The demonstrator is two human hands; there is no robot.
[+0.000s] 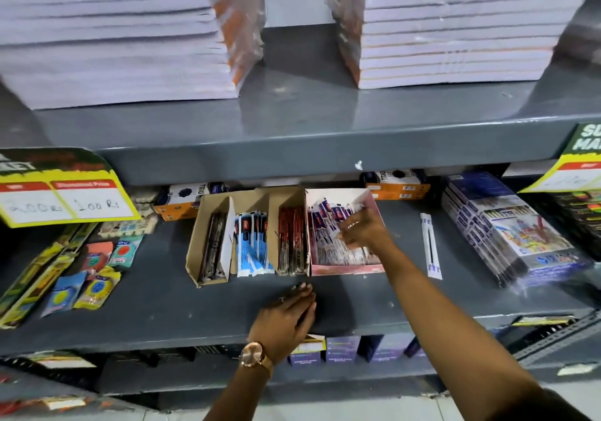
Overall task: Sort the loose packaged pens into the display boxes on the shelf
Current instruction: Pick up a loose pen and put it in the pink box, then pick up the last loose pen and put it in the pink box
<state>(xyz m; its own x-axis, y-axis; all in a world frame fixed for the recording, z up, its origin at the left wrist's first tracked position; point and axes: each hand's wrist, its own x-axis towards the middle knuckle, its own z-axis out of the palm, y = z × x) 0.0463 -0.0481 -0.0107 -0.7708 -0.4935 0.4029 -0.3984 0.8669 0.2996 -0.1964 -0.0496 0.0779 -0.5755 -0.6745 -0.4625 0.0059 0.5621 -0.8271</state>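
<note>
Right hand [361,230] sits in the pink display box [344,269], its grip pinching packets there; one loose packaged pen [430,245] lies on the shelf [162,297] to its right, long axis front-to-back, far from the flat, empty left hand [286,315].

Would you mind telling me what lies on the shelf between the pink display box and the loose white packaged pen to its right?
Nothing: the head view shows only bare grey shelf between the pink display box and the loose white packaged pen.
</note>
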